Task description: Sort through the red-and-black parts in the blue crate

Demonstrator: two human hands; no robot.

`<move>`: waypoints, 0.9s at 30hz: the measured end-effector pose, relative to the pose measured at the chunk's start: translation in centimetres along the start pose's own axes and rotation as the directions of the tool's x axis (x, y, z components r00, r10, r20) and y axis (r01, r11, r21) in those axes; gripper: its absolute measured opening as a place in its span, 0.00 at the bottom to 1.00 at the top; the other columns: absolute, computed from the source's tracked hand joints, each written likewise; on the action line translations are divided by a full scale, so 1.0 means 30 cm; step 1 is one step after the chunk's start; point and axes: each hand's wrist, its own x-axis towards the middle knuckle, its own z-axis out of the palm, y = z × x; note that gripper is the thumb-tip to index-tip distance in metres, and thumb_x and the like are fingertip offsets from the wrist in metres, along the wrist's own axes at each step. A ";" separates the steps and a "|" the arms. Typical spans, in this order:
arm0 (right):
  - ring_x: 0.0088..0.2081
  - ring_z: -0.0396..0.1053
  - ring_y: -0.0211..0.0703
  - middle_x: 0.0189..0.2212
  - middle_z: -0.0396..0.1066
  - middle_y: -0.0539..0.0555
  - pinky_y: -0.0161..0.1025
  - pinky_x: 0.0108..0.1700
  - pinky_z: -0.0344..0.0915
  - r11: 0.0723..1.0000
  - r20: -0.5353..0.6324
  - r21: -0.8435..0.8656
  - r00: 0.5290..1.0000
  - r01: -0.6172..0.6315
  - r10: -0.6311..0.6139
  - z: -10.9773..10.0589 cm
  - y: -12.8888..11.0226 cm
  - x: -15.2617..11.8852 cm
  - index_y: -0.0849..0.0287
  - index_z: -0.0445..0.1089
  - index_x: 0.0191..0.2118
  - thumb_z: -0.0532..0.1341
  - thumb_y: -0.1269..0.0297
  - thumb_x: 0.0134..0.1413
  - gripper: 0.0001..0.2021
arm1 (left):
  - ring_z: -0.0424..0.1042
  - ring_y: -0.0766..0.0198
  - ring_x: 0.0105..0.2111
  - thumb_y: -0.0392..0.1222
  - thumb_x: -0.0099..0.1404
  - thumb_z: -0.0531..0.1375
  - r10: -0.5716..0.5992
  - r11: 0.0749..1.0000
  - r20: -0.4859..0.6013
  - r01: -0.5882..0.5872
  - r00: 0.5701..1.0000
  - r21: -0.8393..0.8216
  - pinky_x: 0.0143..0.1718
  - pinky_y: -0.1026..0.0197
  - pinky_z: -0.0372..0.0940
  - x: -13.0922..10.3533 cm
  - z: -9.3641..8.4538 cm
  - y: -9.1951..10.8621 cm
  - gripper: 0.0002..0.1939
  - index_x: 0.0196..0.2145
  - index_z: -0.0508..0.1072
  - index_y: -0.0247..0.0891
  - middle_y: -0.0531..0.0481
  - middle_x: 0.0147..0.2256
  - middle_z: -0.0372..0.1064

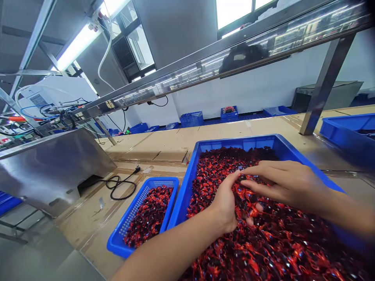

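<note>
A large blue tray (183,191) is filled with small dark and red glossy pieces (263,249). Over its middle, my left hand (227,203) is cupped with several red and dark pieces in the palm, its thumb pointing up and some fingertips showing below them. My right hand (281,181) reaches in from the right, its index fingertip near the left thumb tip and its fingers spread above the pieces. A tiny item between the fingertips is too small to make out. Left of the tray, a smaller blue perforated basket (125,228) holds similar pieces.
A black cable with a plug (137,169) lies on the cardboard-covered table (96,218). A metal housing (58,168) stands at the left. A metal post (326,86) and another blue tray (336,128) are at the right; a metal rail (187,78) crosses above.
</note>
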 end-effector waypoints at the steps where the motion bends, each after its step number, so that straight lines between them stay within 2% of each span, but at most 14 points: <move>1: 0.31 0.82 0.44 0.35 0.86 0.51 0.38 0.36 0.75 1.000 -0.004 -0.012 1.000 0.015 -0.015 -0.002 -0.004 0.002 0.49 0.86 0.52 0.68 0.58 0.75 0.09 | 0.71 0.63 0.19 0.58 0.81 0.50 0.007 1.000 0.008 -0.007 1.000 0.001 0.11 0.65 0.58 -0.001 0.001 0.000 0.25 0.39 0.77 0.37 0.49 0.29 0.71; 4: 0.33 0.84 0.45 0.35 0.87 0.51 0.39 0.36 0.77 0.999 -0.001 -0.037 1.000 0.023 -0.023 -0.002 -0.009 0.004 0.49 0.85 0.52 0.66 0.58 0.76 0.09 | 0.70 0.63 0.19 0.56 0.81 0.49 0.024 1.000 0.006 -0.024 1.000 0.001 0.11 0.66 0.58 0.001 -0.002 -0.004 0.25 0.37 0.76 0.37 0.49 0.27 0.70; 9: 0.29 0.82 0.43 0.34 0.86 0.50 0.39 0.37 0.78 0.999 -0.002 -0.040 1.000 -0.006 0.006 0.003 -0.005 -0.006 0.47 0.85 0.54 0.67 0.59 0.75 0.10 | 0.69 0.63 0.18 0.58 0.81 0.49 0.017 1.000 0.025 -0.017 1.000 -0.001 0.12 0.65 0.59 0.009 -0.009 -0.009 0.27 0.34 0.75 0.38 0.49 0.25 0.69; 14: 0.27 0.79 0.43 0.34 0.86 0.50 0.40 0.35 0.77 0.999 0.036 -0.006 0.998 -0.047 0.047 0.001 0.006 -0.012 0.47 0.85 0.56 0.66 0.58 0.76 0.11 | 0.71 0.63 0.19 0.61 0.76 0.58 0.033 0.997 0.056 -0.029 0.998 -0.069 0.11 0.66 0.59 0.017 -0.014 -0.008 0.25 0.34 0.76 0.36 0.50 0.27 0.68; 17: 0.26 0.77 0.43 0.32 0.85 0.50 0.42 0.34 0.75 0.996 0.054 0.034 0.995 -0.088 0.086 -0.003 0.008 -0.015 0.45 0.85 0.56 0.66 0.56 0.75 0.12 | 0.71 0.63 0.18 0.59 0.78 0.55 0.017 0.996 0.046 -0.013 0.999 -0.087 0.10 0.65 0.59 0.020 -0.012 -0.004 0.25 0.34 0.75 0.36 0.51 0.28 0.68; 19: 0.25 0.76 0.44 0.30 0.83 0.50 0.41 0.30 0.72 0.980 0.082 0.091 0.983 -0.174 0.167 -0.004 0.010 -0.016 0.45 0.85 0.53 0.67 0.53 0.74 0.11 | 0.71 0.64 0.18 0.56 0.80 0.52 0.011 0.996 0.028 -0.009 1.000 -0.085 0.10 0.65 0.58 0.019 -0.009 -0.001 0.24 0.36 0.75 0.36 0.51 0.28 0.68; 20: 0.23 0.74 0.43 0.28 0.81 0.49 0.41 0.27 0.69 0.954 0.104 0.148 0.963 -0.262 0.249 -0.003 0.013 -0.015 0.45 0.85 0.51 0.68 0.51 0.73 0.10 | 0.70 0.64 0.18 0.55 0.80 0.51 0.014 0.997 0.022 -0.012 1.000 -0.079 0.10 0.65 0.58 0.017 -0.008 0.001 0.23 0.38 0.76 0.36 0.51 0.28 0.69; 21: 0.21 0.70 0.42 0.25 0.78 0.48 0.40 0.24 0.65 0.897 0.135 0.234 0.926 -0.376 0.353 -0.002 0.018 -0.014 0.47 0.84 0.47 0.67 0.48 0.73 0.12 | 0.71 0.64 0.18 0.54 0.81 0.50 0.020 0.997 0.020 -0.018 1.000 -0.069 0.10 0.66 0.59 0.014 -0.007 0.002 0.23 0.40 0.77 0.36 0.51 0.29 0.69; 22: 0.18 0.64 0.40 0.21 0.72 0.47 0.39 0.20 0.60 0.796 0.189 0.342 0.866 -0.499 0.462 0.000 0.025 -0.011 0.48 0.81 0.42 0.65 0.45 0.73 0.15 | 0.71 0.63 0.18 0.54 0.81 0.50 0.027 0.998 0.020 -0.026 0.999 -0.057 0.10 0.66 0.59 0.011 -0.007 0.003 0.22 0.41 0.77 0.37 0.51 0.29 0.69; 24: 0.15 0.50 0.38 0.16 0.58 0.44 0.38 0.15 0.49 0.487 0.375 0.540 0.713 -0.687 0.592 0.004 0.047 -0.001 0.50 0.73 0.35 0.60 0.41 0.74 0.21 | 0.72 0.63 0.18 0.53 0.81 0.49 0.042 0.998 0.021 -0.041 0.999 -0.037 0.11 0.66 0.60 0.007 -0.008 0.006 0.22 0.42 0.77 0.38 0.51 0.29 0.69; 25: 0.15 0.44 0.37 0.16 0.54 0.44 0.38 0.14 0.44 0.334 0.475 0.591 0.651 -0.734 0.592 0.006 0.059 0.005 0.50 0.70 0.33 0.58 0.40 0.74 0.22 | 0.72 0.63 0.19 0.52 0.81 0.49 0.047 0.998 0.018 -0.046 0.999 -0.032 0.11 0.66 0.60 0.005 -0.010 0.006 0.22 0.41 0.77 0.38 0.51 0.30 0.69; 26: 0.16 0.41 0.37 0.18 0.54 0.44 0.38 0.13 0.41 0.222 0.555 0.608 0.608 -0.763 0.568 0.008 0.071 0.011 0.49 0.68 0.33 0.56 0.40 0.73 0.22 | 0.72 0.63 0.19 0.52 0.81 0.48 0.052 0.998 0.015 -0.051 0.999 -0.030 0.11 0.66 0.59 0.005 -0.011 0.007 0.23 0.41 0.77 0.37 0.50 0.30 0.69; 27: 0.16 0.41 0.37 0.20 0.57 0.45 0.38 0.13 0.39 0.159 0.609 0.603 0.579 -0.782 0.542 0.010 0.081 0.017 0.49 0.68 0.34 0.55 0.40 0.72 0.21 | 0.72 0.64 0.19 0.51 0.81 0.47 0.053 0.998 0.008 -0.053 0.999 -0.031 0.10 0.66 0.58 0.005 -0.013 0.008 0.24 0.40 0.77 0.37 0.50 0.30 0.70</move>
